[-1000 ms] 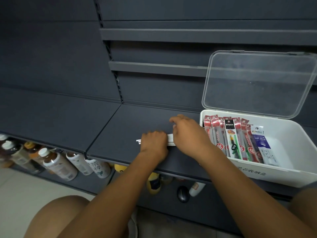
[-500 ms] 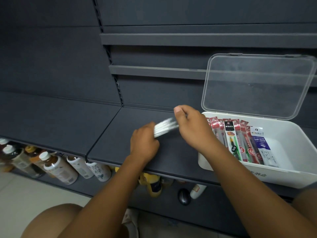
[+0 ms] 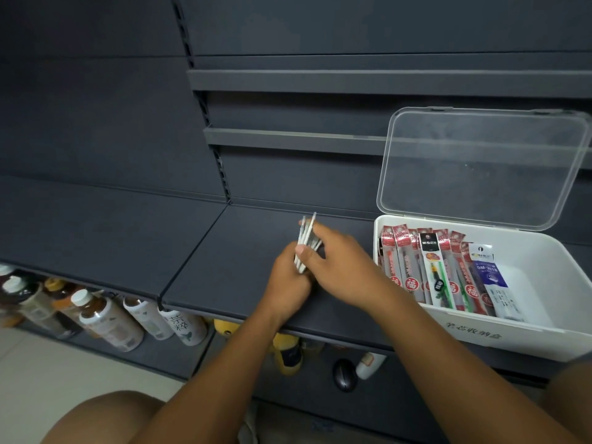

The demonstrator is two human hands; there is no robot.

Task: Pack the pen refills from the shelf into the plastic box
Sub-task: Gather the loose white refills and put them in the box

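Head view: loose refills bunched in two hands, short of the box

Head-camera footage shows a bundle of thin white pen refills (image 3: 306, 240) held nearly upright above the dark grey metal shelf (image 3: 237, 251), just left of the white plastic box (image 3: 480, 331). The left hand (image 3: 288, 278) is curled round the lower ends. The right hand (image 3: 347, 270) closes over the upper part, thumb in front and a fingertip showing behind the sticks. The tips fan apart slightly at the top, so the bunch looks uneven.

The box stands open at the shelf's right end, its clear plastic lid (image 3: 480, 168) tilted back. Red and white packaged refills (image 3: 413, 267) fill its left side in a row, and bare white floor shows at the right.

The main risk is probably a stick slipping out during the carry, since smooth thin rods slide easily when the ends are not squared. One could roll off the shelf edge toward the bottles (image 3: 105, 318) below. Refills dropped across the standing packets could also lie crooked and stop the lid from closing.
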